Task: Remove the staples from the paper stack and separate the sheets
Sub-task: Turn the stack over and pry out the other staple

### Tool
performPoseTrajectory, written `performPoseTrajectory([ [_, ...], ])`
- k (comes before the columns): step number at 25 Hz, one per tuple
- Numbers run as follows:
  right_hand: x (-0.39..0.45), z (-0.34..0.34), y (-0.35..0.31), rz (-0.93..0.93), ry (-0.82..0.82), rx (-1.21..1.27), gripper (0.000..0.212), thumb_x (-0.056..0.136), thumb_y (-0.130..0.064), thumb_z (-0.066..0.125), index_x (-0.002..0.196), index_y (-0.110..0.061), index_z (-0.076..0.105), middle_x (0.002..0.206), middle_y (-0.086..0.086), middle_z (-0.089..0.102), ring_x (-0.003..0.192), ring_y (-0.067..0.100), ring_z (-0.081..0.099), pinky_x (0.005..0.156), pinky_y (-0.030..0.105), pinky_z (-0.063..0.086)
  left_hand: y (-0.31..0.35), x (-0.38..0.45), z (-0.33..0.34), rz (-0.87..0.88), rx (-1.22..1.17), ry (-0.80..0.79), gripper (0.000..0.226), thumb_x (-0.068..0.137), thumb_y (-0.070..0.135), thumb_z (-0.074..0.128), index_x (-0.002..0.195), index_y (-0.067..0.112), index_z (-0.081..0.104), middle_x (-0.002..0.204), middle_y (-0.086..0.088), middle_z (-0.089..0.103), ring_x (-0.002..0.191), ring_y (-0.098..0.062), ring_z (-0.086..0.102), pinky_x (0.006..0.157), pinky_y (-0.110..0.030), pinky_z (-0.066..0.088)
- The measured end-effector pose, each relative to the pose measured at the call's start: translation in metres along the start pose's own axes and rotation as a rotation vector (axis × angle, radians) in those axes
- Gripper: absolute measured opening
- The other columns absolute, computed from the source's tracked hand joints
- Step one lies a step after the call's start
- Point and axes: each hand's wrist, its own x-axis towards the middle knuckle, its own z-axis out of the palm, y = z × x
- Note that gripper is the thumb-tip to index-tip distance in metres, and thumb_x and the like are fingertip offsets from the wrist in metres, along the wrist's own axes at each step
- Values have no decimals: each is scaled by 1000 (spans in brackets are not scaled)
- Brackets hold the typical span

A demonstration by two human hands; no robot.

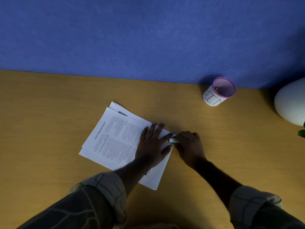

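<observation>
A stack of printed white sheets [113, 138] lies slightly fanned on the wooden desk [49, 121]. My left hand [152, 143] presses flat on the stack's right part, fingers spread toward its top right corner. My right hand [189, 146] is closed around a small pale metal staple remover [174, 140], whose tip sits at that corner of the stack, between my left thumb and forefinger. No staple can be made out.
A pink mesh cup [218, 91] with a white label reading BIN stands at the back right against the blue wall, something small inside. A large white rounded object [290, 103] sits at the right edge, with a green leaf [302, 133] below it.
</observation>
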Motion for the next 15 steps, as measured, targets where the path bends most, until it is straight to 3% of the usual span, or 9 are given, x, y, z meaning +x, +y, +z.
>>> performPoseTrajectory([
  [5,-2,0,-1,-31,-19,-21,16,86,-23,61,100,-20,67,97,0,68,92,20,62,79,35,42,-1,0,1,-1,6,19,51,98,65,33,145,46,42,167,0,21,156,-26,10,126,-49,11],
  [15,-9,-7,13,12,29,13,19,83,-14,70,102,-16,68,99,4,70,94,22,64,80,34,42,-2,0,3,-6,11,7,60,97,63,40,150,35,37,167,0,21,156,-27,12,126,-49,14],
])
